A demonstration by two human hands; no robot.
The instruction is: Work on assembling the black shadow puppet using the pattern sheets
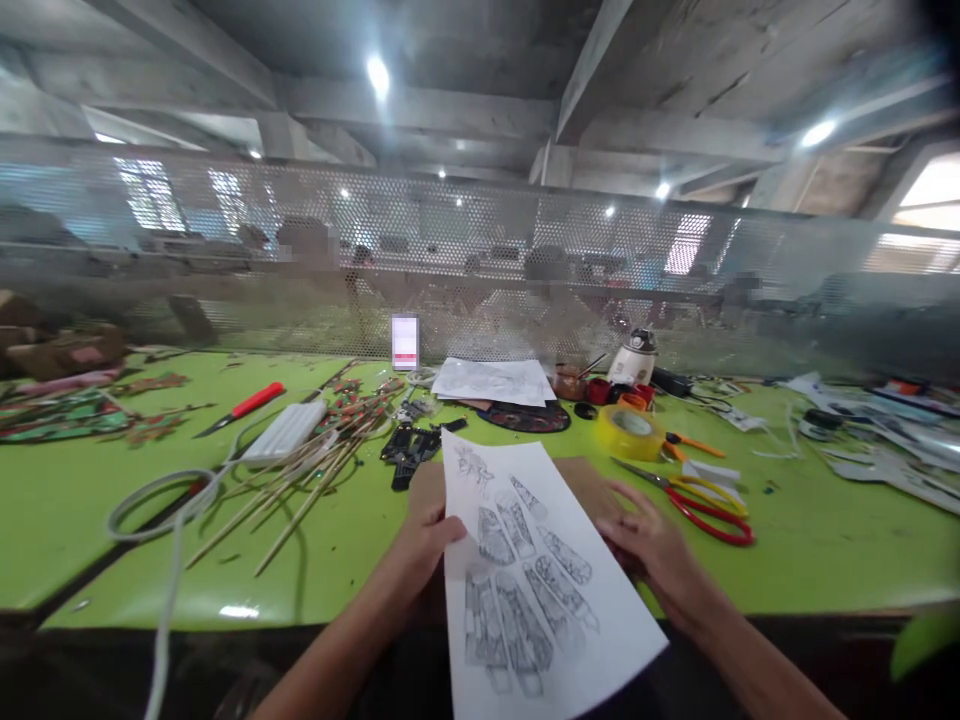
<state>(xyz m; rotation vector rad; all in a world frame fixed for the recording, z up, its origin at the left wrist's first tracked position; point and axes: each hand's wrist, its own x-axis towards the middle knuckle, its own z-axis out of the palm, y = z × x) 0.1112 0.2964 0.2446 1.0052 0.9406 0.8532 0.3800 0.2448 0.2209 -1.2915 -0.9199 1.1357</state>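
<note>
A white sheet printed with grey patterned shapes [517, 570] tilts in front of me, over the table's front edge. My left hand [427, 540] is closed on its left edge, thumb on top. Behind the sheet, a piece of brown cardboard [581, 480] shows at both sides, mostly covered. The fingers of my right hand [637, 530] are bent around the cardboard's right edge, beside the sheet. Red-and-yellow-handled scissors [709, 505] lie to the right of that hand. A small black part [409, 450] rests beyond my left hand.
Thin wooden sticks [300, 480], a white power strip [285, 435] with its cable, and a red-handled knife [255, 402] are on the left. Yellow tape [630, 432], paint jars [598, 390] and papers [495, 380] stand farther back. A perforated metal screen [465, 270] borders the green table [825, 550].
</note>
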